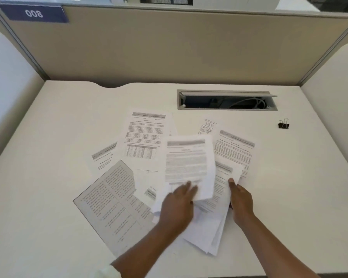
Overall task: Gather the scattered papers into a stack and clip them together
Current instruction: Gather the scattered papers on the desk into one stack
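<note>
We hold partial stack of white printed sheets [207, 223] w/ right hand [241, 201], thumb on top, fingers clamped under edge. Left hand [176, 207] blurred, fingers together, flat on top sheet. Loose pages [145, 135] fan out left & ahead across white desk [48, 137]; left hand nearer those. Small black binder clip [283, 125] sits far right, well apart; right hand nearer.
</note>
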Demonstrator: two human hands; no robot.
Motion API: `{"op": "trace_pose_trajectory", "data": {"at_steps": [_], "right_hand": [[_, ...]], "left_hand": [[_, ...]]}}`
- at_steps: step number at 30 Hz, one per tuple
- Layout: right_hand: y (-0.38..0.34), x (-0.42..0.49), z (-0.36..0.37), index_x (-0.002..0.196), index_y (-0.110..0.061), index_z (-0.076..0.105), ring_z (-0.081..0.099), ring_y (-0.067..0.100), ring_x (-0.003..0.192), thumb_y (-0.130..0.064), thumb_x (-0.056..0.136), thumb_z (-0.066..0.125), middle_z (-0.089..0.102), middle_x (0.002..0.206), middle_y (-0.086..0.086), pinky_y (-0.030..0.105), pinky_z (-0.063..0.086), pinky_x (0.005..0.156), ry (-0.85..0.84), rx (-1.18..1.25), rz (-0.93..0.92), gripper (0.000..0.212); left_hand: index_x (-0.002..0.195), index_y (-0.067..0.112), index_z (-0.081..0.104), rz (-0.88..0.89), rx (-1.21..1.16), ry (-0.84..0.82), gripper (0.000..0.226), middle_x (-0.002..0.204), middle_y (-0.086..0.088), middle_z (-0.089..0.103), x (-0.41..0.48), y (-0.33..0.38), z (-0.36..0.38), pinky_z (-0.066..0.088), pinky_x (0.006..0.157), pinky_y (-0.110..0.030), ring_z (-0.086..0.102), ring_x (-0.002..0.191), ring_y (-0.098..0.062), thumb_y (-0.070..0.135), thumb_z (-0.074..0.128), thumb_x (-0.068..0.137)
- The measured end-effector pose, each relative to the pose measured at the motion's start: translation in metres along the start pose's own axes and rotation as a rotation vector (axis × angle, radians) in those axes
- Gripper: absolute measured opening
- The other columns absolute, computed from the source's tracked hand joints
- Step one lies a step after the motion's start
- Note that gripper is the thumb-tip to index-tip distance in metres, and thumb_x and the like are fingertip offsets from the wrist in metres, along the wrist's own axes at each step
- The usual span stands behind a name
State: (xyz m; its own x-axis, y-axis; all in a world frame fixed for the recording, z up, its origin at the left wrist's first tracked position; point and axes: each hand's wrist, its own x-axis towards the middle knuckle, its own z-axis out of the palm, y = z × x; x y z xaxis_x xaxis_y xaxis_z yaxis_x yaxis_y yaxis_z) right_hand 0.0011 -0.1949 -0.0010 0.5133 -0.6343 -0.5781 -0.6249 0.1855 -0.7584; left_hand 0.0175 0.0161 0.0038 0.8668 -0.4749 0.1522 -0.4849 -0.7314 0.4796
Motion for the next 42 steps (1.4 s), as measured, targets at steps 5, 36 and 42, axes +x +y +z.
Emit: {"op": "trace_pose_trajectory", "data": {"at_steps": [5, 36, 42], "right_hand": [[-0.005, -0.013, -0.003, 0.097, -0.027, 0.072, 0.073, 0.024, 0.087, -0.061, 0.095, 0.055, 0.078, 0.094, -0.001, 0.046, 0.059, 0.083, -0.156, 0.037, 0.018, 0.038], [0.024, -0.007, -0.026, 0.092, -0.022, 0.069, 0.070, 0.030, 0.094, -0.022, 0.098, 0.064, 0.076, 0.096, 0.001, 0.049, 0.054, 0.092, -0.067, -0.187, -0.047, 0.008], [0.024, -0.007, -0.016, 0.095, -0.006, 0.068, 0.068, 0.040, 0.086, -0.025, 0.096, 0.066, 0.073, 0.101, 0.020, 0.045, 0.054, 0.080, -0.034, -0.169, -0.061, 0.019]], "left_hand": [[0.126, 0.020, 0.073, 0.096, 0.017, -0.242, 0.047, 0.133, -0.009, 0.070, -0.026, 0.021, 0.036, 0.063, 0.079, -0.038, 0.073, 0.112, -0.029, 0.026, 0.065, 0.080], [0.148, 0.014, 0.052, -0.476, -0.049, 0.026, 0.059, 0.150, -0.008, 0.056, 0.067, -0.111, -0.013, 0.049, 0.106, -0.044, 0.055, 0.136, -0.031, 0.003, 0.057, 0.091], [0.143, 0.020, 0.061, -0.380, -0.101, 0.105, 0.063, 0.145, 0.000, 0.062, 0.082, -0.078, -0.049, 0.051, 0.102, -0.041, 0.063, 0.128, -0.026, -0.003, 0.056, 0.083]]}}
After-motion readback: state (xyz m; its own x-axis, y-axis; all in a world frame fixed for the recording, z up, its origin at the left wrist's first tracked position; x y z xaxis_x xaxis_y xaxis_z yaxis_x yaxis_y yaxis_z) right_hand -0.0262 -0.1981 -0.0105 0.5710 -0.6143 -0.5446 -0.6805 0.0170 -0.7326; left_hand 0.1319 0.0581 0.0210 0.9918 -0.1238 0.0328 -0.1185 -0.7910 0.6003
